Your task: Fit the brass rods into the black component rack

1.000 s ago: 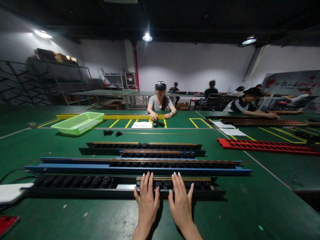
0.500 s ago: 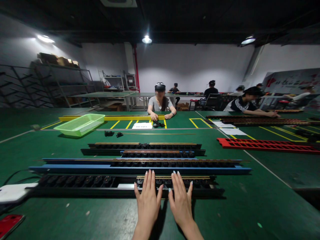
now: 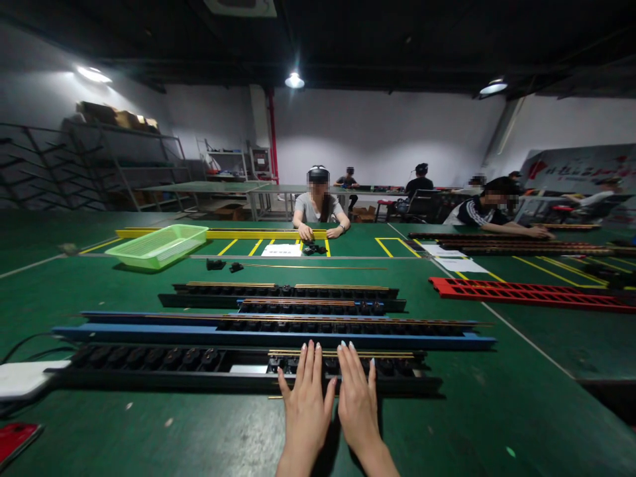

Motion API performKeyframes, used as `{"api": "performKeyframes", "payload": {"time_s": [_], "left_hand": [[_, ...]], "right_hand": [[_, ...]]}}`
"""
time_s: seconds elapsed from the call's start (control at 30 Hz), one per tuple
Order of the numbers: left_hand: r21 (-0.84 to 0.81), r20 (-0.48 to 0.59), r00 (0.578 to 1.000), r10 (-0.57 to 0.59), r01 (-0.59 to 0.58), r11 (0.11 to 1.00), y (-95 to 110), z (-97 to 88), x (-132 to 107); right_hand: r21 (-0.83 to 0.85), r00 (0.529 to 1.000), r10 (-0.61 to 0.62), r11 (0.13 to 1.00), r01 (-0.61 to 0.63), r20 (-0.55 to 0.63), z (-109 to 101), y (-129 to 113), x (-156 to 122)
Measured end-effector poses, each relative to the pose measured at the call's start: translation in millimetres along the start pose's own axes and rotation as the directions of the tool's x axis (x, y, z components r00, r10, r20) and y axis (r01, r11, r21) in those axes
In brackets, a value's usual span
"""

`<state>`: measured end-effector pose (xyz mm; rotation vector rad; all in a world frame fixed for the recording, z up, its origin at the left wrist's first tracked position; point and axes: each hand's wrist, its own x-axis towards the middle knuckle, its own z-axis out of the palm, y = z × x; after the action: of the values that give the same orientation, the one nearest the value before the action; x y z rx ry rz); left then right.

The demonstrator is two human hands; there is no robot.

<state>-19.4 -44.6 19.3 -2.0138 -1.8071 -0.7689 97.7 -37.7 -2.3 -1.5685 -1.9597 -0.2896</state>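
Note:
My left hand [image 3: 307,403] and my right hand [image 3: 356,396] lie flat side by side, fingers stretched out, pressing on the near black socket strip [image 3: 199,371] on the green table [image 3: 199,430]. The fingertips rest on its right section, where thin brass rails [image 3: 348,354] run along the top. Neither hand holds anything. Behind it lie a long blue strip [image 3: 149,329] and another black strip [image 3: 278,291] with brass rails.
A green plastic basket [image 3: 156,245] stands at the back left. A red strip [image 3: 527,293] lies to the right. A white box [image 3: 24,377] with cables sits at the left edge, a red object [image 3: 12,440] below it. People work at tables across from me.
Both hands have shifted slightly to the right along the near strip and moved closer together. The view has drifted a little.

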Motion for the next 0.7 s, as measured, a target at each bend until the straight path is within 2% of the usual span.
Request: {"api": "performKeyframes", "payload": {"time_s": [0.2,0.33,0.43,0.7], "left_hand": [[-0.041,0.059,0.998,-0.002,0.005,0.999,4,-7.9,4],[-0.085,0.084,0.988,0.126,-0.119,0.989,8,-7.5,3],[-0.093,0.070,0.983,0.170,-0.163,0.982,9,-2.9,0],[-0.036,-0.031,0.986,0.161,-0.162,0.986,12,3.1,-1]], "right_hand": [[-0.011,1.000,-0.006,1.000,0.007,0.013,-2,-1,0],[-0.029,0.999,-0.029,0.999,0.030,0.013,-3,2,0],[-0.027,0.999,-0.038,0.999,0.038,0.014,-3,3,0],[0.013,0.998,0.019,1.000,-0.019,0.057,-7,0,0]]}}
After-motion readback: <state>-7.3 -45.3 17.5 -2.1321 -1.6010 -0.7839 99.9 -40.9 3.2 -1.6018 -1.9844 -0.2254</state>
